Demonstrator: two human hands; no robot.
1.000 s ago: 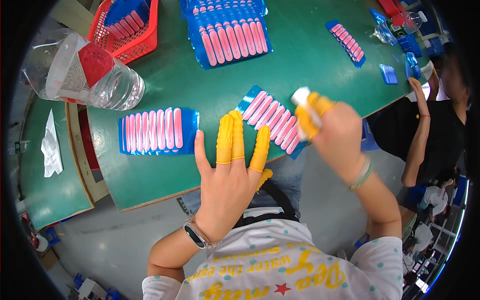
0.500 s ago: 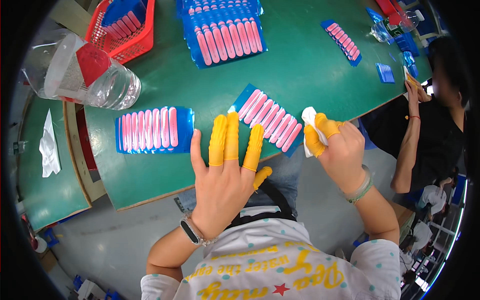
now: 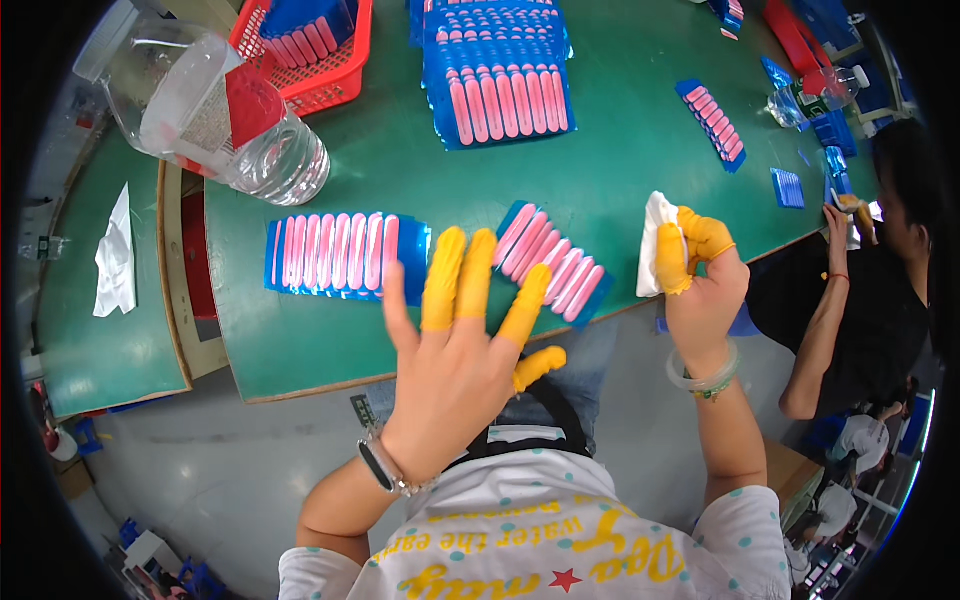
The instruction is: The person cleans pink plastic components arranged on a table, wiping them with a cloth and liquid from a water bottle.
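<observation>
Above green table edge: right hand has dropped lower since earlier frame, still pinching white cloth; left hand stays splayed, empty, over nearer pink-and-blue strip.

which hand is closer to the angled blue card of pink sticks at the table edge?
Left. The left hand spreads beside the angled blue card, fingertips at its lower-left edge. The right hand, gripping a white cloth, sits clear to its right.

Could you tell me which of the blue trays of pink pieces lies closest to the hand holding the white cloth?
The tilted tray at the table's near edge, between both hands. It lies just left of the right hand holding the cloth; the other trays lie farther off.
</observation>
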